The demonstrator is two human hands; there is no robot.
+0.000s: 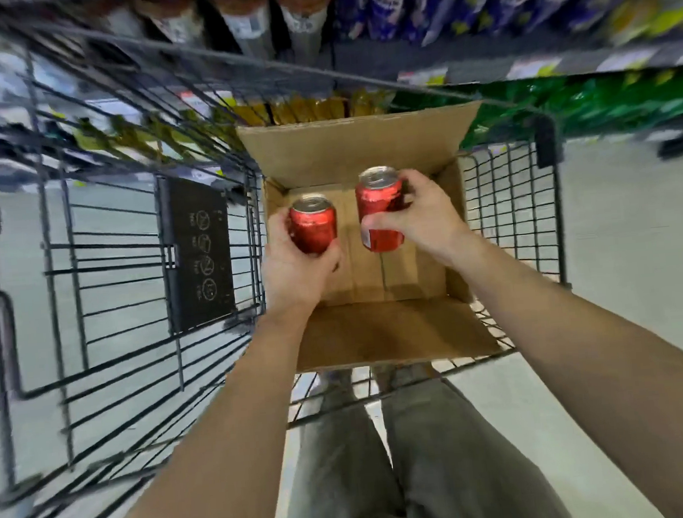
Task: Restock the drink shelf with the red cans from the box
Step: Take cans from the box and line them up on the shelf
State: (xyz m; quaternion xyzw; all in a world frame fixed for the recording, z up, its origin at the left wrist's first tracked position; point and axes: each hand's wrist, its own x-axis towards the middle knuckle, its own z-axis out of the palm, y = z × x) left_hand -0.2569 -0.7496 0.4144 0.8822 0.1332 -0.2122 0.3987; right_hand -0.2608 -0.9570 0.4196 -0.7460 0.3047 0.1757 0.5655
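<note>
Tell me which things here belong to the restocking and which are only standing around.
Job: left red can, gripped by the left hand; right red can, gripped by the right hand; cardboard box.
Around: wire cart; black sign on it; green packs and blue packs on the shelves.

Single head-worn view, tilted steeply down into a cart (512, 202).

The wide-angle camera sits at the person's head and faces forward and down (lines bow towards the frame's edges). The cardboard box (383, 329) in the cart lies centred and near, where the left hand (295, 267) grips the left red can (313, 230) and the right hand (425, 218) the right red can (380, 210). Forearms enter from the bottom corners; blurred shelves (480, 72) cross the top beyond the cart's far edge.
</note>
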